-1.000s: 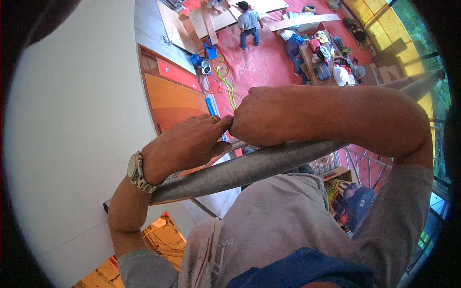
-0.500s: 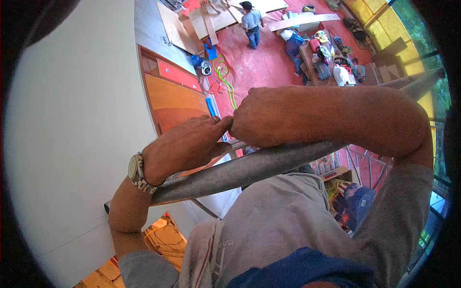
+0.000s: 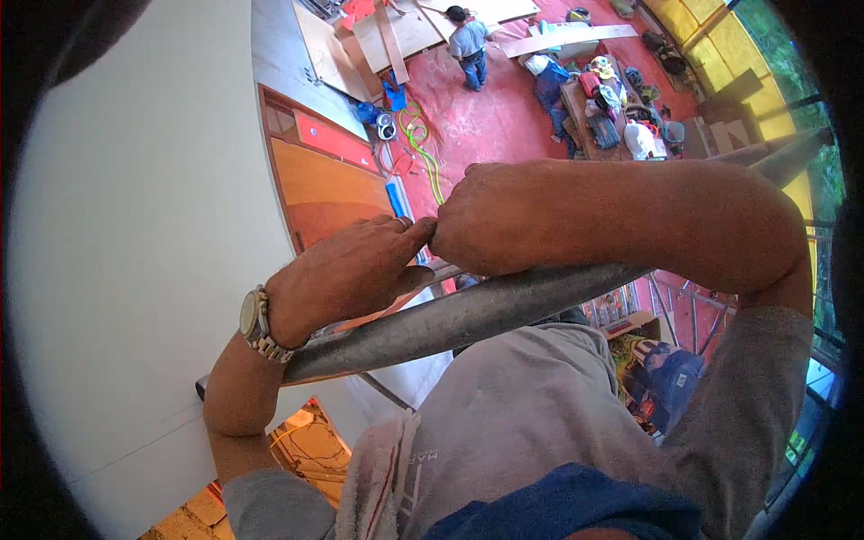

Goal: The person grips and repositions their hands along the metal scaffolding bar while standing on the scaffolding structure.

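My left hand (image 3: 355,270), with a metal watch (image 3: 255,317) on its wrist and a ring on one finger, reaches inward palm down. Its thumb stands apart from the stretched index finger, whose tip touches my right hand. The other fingertips are hidden over the far side. My right hand (image 3: 481,220) is closed, knuckles up, its fingers curled out of sight; whatever they hold is hidden. A thick grey metal pipe (image 3: 459,315) crosses between my chest and my hands, passing beneath both forearms. A thinner bar shows partly behind the hands.
A pale wall (image 3: 144,225) rises on my left. Below lies a red floor (image 3: 477,135) with a green hose (image 3: 418,135), a person (image 3: 469,49) beside wooden boards (image 3: 409,40), and a bench heaped with bags and clothes (image 3: 605,108). A wooden door (image 3: 333,189) is at left.
The person by the boards has shifted posture slightly, arm reaching toward them. My hands and the pipe stay in nearly the same place.
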Demonstrator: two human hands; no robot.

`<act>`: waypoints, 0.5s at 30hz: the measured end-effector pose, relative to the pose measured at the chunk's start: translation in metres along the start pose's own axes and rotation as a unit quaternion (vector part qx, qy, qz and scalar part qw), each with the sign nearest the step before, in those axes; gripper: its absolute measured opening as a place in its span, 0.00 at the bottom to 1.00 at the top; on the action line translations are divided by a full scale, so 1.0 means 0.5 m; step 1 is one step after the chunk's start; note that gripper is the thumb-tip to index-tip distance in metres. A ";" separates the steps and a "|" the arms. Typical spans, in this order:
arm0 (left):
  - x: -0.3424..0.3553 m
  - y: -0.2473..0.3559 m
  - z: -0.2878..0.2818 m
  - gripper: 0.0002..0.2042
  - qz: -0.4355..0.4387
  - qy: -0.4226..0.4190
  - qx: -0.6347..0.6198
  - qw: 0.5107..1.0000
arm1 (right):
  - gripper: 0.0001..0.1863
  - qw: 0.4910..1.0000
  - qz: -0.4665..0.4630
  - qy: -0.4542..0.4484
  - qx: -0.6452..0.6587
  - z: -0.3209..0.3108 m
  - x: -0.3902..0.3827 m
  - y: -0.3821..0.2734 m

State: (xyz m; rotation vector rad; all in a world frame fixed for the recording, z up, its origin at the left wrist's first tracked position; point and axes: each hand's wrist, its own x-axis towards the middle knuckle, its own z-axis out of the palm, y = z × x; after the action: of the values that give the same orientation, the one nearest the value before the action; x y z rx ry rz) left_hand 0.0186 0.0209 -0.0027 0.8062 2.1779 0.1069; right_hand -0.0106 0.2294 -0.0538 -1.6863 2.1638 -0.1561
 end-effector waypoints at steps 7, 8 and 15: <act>-0.001 0.000 -0.001 0.22 -0.002 0.005 0.002 1.000 | 0.10 1.000 0.009 -0.007 0.009 -0.006 0.001 0.000; -0.002 0.002 -0.002 0.22 -0.002 0.005 0.003 1.000 | 0.11 1.000 -0.013 0.022 -0.003 -0.004 0.000 0.001; 0.002 -0.023 0.023 0.20 0.034 0.044 0.004 0.998 | 0.11 1.000 0.002 0.009 0.018 -0.003 0.000 0.001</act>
State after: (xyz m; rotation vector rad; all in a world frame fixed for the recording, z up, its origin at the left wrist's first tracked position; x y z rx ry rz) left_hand 0.0202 0.0103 -0.0148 0.8963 2.2354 0.1714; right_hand -0.0117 0.2291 -0.0525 -1.6671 2.1639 -0.2081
